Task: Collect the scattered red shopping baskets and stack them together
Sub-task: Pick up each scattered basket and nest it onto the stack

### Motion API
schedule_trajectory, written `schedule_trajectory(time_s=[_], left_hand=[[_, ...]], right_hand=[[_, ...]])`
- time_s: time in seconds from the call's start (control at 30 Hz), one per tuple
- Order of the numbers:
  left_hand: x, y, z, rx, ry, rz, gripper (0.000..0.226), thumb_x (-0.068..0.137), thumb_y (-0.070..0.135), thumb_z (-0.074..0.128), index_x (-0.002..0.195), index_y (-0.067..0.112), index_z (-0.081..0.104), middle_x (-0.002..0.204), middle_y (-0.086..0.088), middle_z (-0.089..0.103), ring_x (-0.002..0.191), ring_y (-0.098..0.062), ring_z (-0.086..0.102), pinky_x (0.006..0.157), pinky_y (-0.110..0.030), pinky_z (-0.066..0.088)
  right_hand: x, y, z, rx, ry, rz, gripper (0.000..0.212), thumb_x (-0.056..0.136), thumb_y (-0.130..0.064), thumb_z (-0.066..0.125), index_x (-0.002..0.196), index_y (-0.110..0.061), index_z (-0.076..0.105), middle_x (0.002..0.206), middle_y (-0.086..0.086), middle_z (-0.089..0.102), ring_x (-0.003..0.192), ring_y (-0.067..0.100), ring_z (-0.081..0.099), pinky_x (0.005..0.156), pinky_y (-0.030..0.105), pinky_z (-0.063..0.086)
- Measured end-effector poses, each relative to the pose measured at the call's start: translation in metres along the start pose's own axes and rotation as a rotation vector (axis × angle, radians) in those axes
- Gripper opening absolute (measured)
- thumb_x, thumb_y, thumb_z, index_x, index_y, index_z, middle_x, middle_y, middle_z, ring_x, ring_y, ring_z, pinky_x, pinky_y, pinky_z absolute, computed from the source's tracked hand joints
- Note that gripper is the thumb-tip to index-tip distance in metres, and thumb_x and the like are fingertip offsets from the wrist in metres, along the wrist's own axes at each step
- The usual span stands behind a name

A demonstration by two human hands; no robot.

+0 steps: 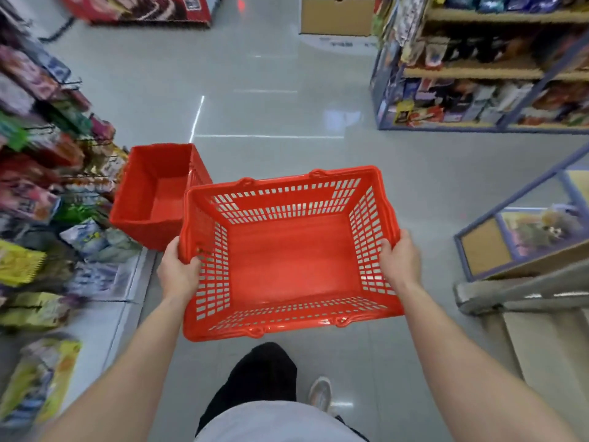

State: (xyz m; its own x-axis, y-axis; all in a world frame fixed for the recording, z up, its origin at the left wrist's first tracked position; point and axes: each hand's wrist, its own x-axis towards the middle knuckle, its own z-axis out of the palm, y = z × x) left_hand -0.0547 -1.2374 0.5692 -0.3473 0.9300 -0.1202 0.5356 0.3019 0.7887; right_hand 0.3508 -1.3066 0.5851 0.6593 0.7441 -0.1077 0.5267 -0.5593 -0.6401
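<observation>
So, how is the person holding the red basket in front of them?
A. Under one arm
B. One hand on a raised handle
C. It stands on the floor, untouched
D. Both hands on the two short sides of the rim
D: the left hand and the right hand each grip one short side of the held basket, while a second basket stands on the floor.

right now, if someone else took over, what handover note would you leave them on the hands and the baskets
Left hand: gripping the left rim of the carried basket.
Right hand: gripping its right rim.
Carried basket: empty, upright, held above the floor.
Second basket: empty, on the floor ahead-left beside the snack rack.
Done: one basket collected.
Left: lower the carried basket into the second one. No other baskets are in view; look further along the aisle.
</observation>
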Motion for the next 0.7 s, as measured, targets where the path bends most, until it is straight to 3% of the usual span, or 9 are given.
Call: schedule_trajectory(time_s=[0.17, 0.27, 0.47, 0.7], left_hand=[[0.051, 0.009, -0.011, -0.05, 0.157, -0.075, 0.053, 0.085, 0.001, 0.061, 0.135, 0.019, 0.056, 0.108, 0.0, 0.066, 0.096, -0.017, 0.061, 0.083, -0.03, 0.045], [0.092, 0.004, -0.017, -0.029, 0.252, -0.131, 0.049, 0.087, 0.004, 0.061, 0.133, 0.021, 0.057, 0.101, 0.005, 0.064, 0.089, -0.016, 0.059, 0.077, -0.03, 0.042], [0.197, -0.009, -0.024, -0.119, 0.356, -0.262, 0.045, 0.089, 0.009, 0.064, 0.131, 0.023, 0.058, 0.1, 0.004, 0.067, 0.09, -0.019, 0.062, 0.075, -0.032, 0.044], [0.29, -0.016, -0.053, -0.208, 0.517, -0.385, 0.046, 0.087, 0.007, 0.065, 0.13, 0.02, 0.059, 0.109, -0.005, 0.072, 0.099, -0.025, 0.067, 0.09, -0.042, 0.053]], right_hand=[[0.075, -0.08, 0.047, 0.01, -0.087, -0.141, 0.023, 0.095, -0.019, 0.056, 0.115, -0.006, 0.057, 0.111, 0.022, 0.067, 0.101, 0.043, 0.063, 0.084, 0.043, 0.049], [0.116, -0.135, 0.087, 0.0, -0.153, -0.229, 0.02, 0.096, -0.019, 0.055, 0.113, -0.008, 0.056, 0.111, 0.022, 0.067, 0.1, 0.043, 0.063, 0.081, 0.041, 0.048], [0.192, -0.259, 0.175, -0.05, -0.254, -0.339, 0.018, 0.098, -0.023, 0.052, 0.113, -0.012, 0.055, 0.111, 0.018, 0.068, 0.1, 0.041, 0.063, 0.082, 0.04, 0.048], [0.25, -0.409, 0.266, -0.087, -0.358, -0.558, 0.02, 0.097, -0.019, 0.053, 0.113, -0.006, 0.055, 0.113, 0.022, 0.065, 0.104, 0.043, 0.06, 0.082, 0.042, 0.045]])
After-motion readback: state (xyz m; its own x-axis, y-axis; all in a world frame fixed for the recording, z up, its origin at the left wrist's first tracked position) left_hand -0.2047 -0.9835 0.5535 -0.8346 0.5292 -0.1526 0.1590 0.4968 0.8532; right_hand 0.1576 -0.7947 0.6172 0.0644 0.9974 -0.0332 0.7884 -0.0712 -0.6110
